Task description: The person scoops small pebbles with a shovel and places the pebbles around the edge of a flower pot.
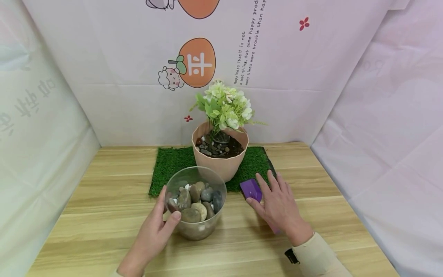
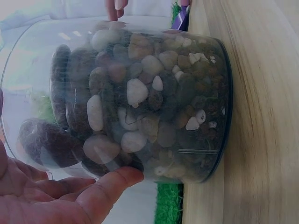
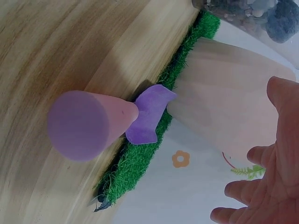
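A clear plastic container [image 1: 197, 232] full of smooth stones [image 1: 191, 215] stands on the wooden table. My left hand [image 1: 150, 234] holds its left side, with the thumb near the rim on the near side and the fingers around the far side. In the left wrist view, that hand [image 2: 70, 200] lies against the wall; small white and brown pebbles fill the lower part. My right hand [image 1: 281, 207] hovers, fingers spread, over a small trowel with a purple blade [image 1: 250, 189] and a pink handle [image 3: 119, 120]. The right wrist view shows daylight between that hand and the trowel.
A pink pot [image 1: 221, 167] with a green-white flowering plant [image 1: 226, 105], dark soil and pebbles stands behind the container, on a mat of artificial grass [image 1: 166, 169]. Printed white cloth [image 1: 131, 57] walls in the table at the back and both sides.
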Available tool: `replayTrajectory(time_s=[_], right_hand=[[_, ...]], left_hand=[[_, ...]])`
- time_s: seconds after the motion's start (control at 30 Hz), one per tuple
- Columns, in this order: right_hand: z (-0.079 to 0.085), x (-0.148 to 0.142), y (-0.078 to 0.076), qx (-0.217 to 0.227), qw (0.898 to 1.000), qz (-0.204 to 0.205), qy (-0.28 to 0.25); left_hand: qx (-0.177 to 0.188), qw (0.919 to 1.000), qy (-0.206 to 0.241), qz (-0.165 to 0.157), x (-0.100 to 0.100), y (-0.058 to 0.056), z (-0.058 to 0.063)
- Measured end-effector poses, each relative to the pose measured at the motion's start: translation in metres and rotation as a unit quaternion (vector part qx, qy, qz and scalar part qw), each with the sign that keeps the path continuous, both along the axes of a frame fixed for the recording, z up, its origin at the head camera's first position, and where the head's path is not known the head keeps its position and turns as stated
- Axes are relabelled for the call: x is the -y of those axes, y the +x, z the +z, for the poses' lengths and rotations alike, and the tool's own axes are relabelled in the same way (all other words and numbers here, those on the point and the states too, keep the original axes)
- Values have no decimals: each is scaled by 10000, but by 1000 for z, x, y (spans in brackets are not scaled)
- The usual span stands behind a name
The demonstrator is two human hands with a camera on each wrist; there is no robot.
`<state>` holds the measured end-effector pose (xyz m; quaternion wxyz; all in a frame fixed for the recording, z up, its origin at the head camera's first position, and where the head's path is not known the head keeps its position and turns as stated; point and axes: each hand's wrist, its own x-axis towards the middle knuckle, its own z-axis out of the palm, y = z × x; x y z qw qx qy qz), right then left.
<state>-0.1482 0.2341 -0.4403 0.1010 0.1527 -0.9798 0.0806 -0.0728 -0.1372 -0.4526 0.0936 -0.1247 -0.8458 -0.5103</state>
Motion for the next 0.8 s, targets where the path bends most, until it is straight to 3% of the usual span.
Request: replayTrajectory(time_s=[0.23, 0.8], right_hand=[[0, 0, 1, -52, 10000, 6, 47], [1, 0, 4, -141, 9999, 27, 24]], left_hand=[[71, 9999, 115, -89, -7, -2, 0], [167, 9998, -14, 53, -23, -3, -1]])
